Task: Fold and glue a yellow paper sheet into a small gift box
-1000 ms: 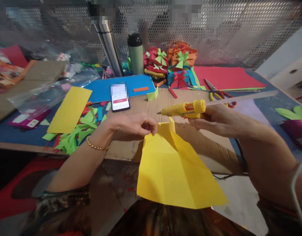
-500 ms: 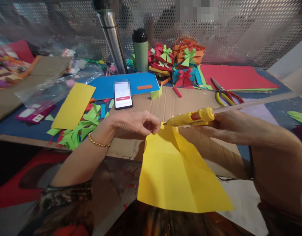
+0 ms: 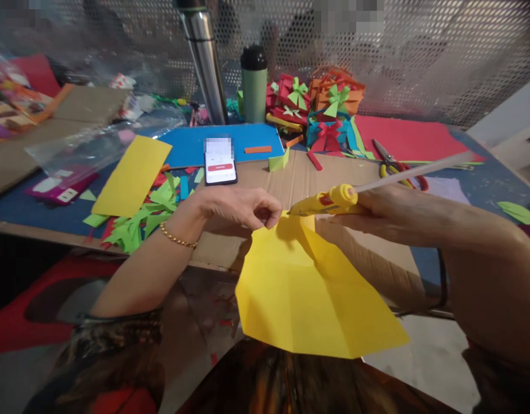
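Note:
My right hand (image 3: 385,213) is closed around a yellow hot glue gun (image 3: 327,201) with a long clear glue stick (image 3: 415,171) standing out of its back. The gun's tip points left, at the upper edge of a creased yellow paper sheet (image 3: 308,299); whether it touches cannot be made out. With thumb and fingers pinched together, my left hand (image 3: 251,208) grips the sheet's upper left corner, just left of the tip. The sheet's lower part hangs over the table's front edge toward my lap. Beneath both hands lies brown cardboard (image 3: 273,181).
Left of the cardboard are green paper scraps (image 3: 150,215), a yellow paper piece (image 3: 133,175) and a phone (image 3: 220,164). Behind stand a steel flask (image 3: 206,69), a green bottle (image 3: 253,86) and small paper bags (image 3: 336,95) with bows. Pliers (image 3: 396,167) lie at right before red sheets (image 3: 403,135).
The glue gun has tilted and shifted slightly left, its glue stick now angled more upward. The sheet's lower left edge has bowed outward. My left hand keeps its pinch.

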Motion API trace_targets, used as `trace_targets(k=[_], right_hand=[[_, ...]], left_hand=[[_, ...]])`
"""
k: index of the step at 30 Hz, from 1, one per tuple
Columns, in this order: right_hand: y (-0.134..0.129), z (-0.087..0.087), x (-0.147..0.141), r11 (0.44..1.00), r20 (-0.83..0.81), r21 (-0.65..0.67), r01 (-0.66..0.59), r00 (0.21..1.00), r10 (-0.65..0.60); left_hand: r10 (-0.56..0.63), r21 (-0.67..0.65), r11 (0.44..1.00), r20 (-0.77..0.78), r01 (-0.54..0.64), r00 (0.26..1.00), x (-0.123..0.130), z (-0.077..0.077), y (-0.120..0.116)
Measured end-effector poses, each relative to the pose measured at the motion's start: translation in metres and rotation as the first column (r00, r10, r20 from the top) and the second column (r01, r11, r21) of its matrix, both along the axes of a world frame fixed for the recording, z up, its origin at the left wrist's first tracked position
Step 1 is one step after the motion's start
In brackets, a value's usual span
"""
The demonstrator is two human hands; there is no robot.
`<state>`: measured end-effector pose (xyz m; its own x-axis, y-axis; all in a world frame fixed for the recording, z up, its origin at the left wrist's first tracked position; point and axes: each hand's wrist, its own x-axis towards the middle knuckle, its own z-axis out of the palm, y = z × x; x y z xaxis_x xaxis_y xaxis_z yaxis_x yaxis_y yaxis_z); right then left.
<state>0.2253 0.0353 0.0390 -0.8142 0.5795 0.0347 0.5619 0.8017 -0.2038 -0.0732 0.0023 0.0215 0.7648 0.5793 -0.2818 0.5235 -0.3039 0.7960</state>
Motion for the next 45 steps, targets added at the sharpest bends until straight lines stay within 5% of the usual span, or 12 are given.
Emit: trace_targets(k=[45], right_hand=[[-0.007, 0.01, -0.018, 0.999, 0.067, -0.032, -0.002, 0.998, 0.005]], left_hand=[[0.008, -0.059, 0.998, 0.08, -0.004, 0.997, 0.002, -0.003, -0.001]])
